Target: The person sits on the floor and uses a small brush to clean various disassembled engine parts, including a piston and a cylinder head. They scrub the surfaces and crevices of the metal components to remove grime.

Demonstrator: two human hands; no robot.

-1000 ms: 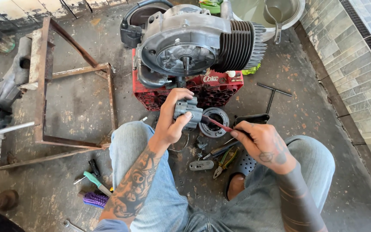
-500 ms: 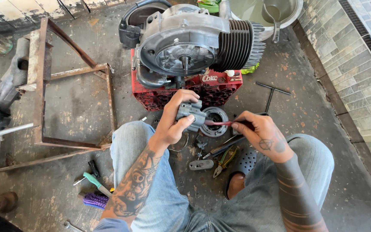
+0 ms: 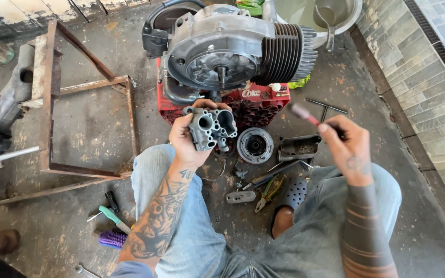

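My left hand (image 3: pixel 187 140) holds up a grey metal carburettor body (image 3: pixel 210 127) with several round bores facing me. It sits in front of a red plastic crate (image 3: pixel 256 105). My right hand (image 3: pixel 347 149) is off to the right, gripping a thin red-handled tool (image 3: pixel 305 115) whose tip points up and left, blurred. A large grey engine (image 3: pixel 233 49) with cooling fins rests on the crate just above both hands.
A round metal part (image 3: pixel 255 145), a small dark tray (image 3: pixel 300 146), pliers (image 3: pixel 267 191) and a flat metal piece (image 3: pixel 241 196) lie between my knees. A rusty steel frame (image 3: pixel 52 103) stands left. Screwdrivers (image 3: pixel 113 216) and a purple brush (image 3: pixel 112 239) lie by my left leg. Tiled wall (image 3: pixel 423 77) on the right.
My right hand has pulled the red-handled tool away from the carburettor body, up and to the right. My left hand has turned the carburettor body so its bores face me.
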